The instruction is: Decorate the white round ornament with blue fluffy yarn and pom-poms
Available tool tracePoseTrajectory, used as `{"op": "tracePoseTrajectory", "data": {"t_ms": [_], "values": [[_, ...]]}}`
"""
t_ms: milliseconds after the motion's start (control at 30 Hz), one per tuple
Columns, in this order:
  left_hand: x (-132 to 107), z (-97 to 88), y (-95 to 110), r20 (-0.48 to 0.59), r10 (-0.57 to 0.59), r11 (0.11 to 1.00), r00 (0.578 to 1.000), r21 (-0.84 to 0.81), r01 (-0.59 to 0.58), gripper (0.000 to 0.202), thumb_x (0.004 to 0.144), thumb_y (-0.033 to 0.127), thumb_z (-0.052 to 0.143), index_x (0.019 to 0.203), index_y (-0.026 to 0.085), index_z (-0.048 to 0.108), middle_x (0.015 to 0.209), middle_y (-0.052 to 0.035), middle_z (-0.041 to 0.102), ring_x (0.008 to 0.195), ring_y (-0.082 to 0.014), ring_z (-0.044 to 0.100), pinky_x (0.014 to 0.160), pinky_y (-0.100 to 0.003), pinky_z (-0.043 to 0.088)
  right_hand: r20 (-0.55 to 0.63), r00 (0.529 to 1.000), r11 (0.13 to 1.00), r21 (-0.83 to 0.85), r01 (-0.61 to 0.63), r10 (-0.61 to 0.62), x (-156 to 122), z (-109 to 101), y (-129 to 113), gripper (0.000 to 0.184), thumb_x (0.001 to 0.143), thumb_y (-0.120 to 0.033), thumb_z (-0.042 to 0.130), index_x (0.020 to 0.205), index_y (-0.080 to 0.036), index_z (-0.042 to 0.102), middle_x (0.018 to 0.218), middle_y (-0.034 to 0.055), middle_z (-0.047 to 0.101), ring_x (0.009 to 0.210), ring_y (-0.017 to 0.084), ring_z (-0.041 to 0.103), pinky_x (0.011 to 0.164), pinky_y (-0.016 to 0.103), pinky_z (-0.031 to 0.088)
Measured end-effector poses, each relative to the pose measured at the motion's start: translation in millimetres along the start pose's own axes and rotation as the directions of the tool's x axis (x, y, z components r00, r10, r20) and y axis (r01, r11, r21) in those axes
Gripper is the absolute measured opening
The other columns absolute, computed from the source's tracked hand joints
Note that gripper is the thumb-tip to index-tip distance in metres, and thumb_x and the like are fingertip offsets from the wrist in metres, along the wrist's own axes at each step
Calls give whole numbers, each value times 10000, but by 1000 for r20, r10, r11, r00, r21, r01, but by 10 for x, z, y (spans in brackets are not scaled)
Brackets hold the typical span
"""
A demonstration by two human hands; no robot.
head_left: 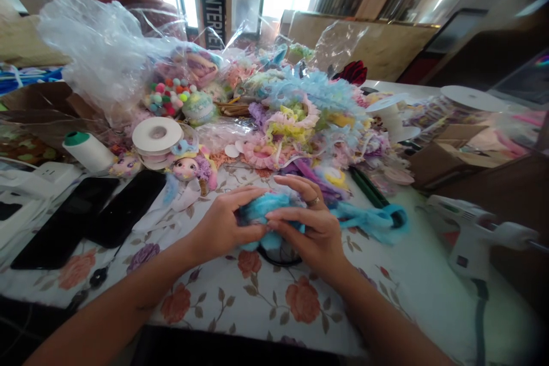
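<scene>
A bright blue fluffy bundle [266,207], like soft yarn or gauzy fabric, sits between my two hands in the middle of the table. My left hand [223,222] is closed round its left side, thumb pressed on the front. From the right, my right hand [315,226] pinches it with thumb and forefinger, its other fingers curled over the top. A loose blue strip [371,223] trails off to the right. Beneath the bundle shows the dark curved edge of a round object [281,260], mostly hidden.
Two black phones [128,206] lie at left beside a thread cone [88,151] and a white ribbon spool [157,137]. Behind my hands rises a heap of pastel ruffled trim [317,91] and plastic bags [103,46]. A white glue gun [472,234] stands at right near a cardboard box [446,151].
</scene>
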State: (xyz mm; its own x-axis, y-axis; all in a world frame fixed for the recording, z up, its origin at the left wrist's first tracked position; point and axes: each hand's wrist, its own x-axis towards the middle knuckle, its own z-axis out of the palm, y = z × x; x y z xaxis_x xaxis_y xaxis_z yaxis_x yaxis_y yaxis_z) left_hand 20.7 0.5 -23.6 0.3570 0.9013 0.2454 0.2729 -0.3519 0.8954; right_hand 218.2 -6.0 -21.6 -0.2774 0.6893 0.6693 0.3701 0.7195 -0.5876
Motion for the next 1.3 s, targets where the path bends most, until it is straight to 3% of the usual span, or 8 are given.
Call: {"op": "tracePoseTrajectory", "data": {"t_ms": [133,367,600,967,1133,1300], "values": [[7,-25,13,4,-28,996,1000,-82,28,504,741,320,774,1220,211,659,1262,-75,650,1141,-271,615,916,-329,536,-30,996,992,103,-79,83,21,-28,-17,148,834,-178,720,866,-317,759,1310,5,629,1276,278,522,1077,522,438],[-1,13,-11,20,-72,953,997,-294,75,516,737,328,798,1212,183,659,1193,-89,676,1085,-262,637,864,-310,548,-85,995,994,99,-38,46,23,-44,-3,246,823,-104,717,901,-332,768,1258,10,662,1231,268,559,1037,511,476],[1,51,-36,56,-129,864,990,-484,140,491,722,308,807,1178,176,681,1060,-86,704,953,-252,667,768,-319,574,-135,986,992,98,-84,97,12,-39,3,200,819,-143,723,874,-330,768,1204,7,692,1213,282,575,1024,537,475],[21,52,-86,10,-164,916,986,-368,156,538,727,381,792,1203,165,663,1093,-101,710,985,-274,666,786,-339,574,-133,975,982,94,-164,176,4,-4,33,129,803,-172,737,840,-295,747,1233,28,662,1201,260,568,1032,491,465],[28,45,-80,74,-205,911,976,-350,218,544,748,404,771,1232,188,646,1079,-81,707,938,-250,669,753,-325,571,-127,971,977,95,-193,204,-11,15,-12,161,835,-263,717,993,-294,720,1247,57,644,1180,260,580,992,477,486],[10,59,-86,110,-217,876,970,-416,244,535,761,367,754,1249,177,640,1014,-75,709,873,-230,668,716,-310,569,-142,963,973,52,-225,230,-28,61,-8,155,821,-294,735,973,-274,716,1172,66,664,1108,262,616,969,471,501]]}}
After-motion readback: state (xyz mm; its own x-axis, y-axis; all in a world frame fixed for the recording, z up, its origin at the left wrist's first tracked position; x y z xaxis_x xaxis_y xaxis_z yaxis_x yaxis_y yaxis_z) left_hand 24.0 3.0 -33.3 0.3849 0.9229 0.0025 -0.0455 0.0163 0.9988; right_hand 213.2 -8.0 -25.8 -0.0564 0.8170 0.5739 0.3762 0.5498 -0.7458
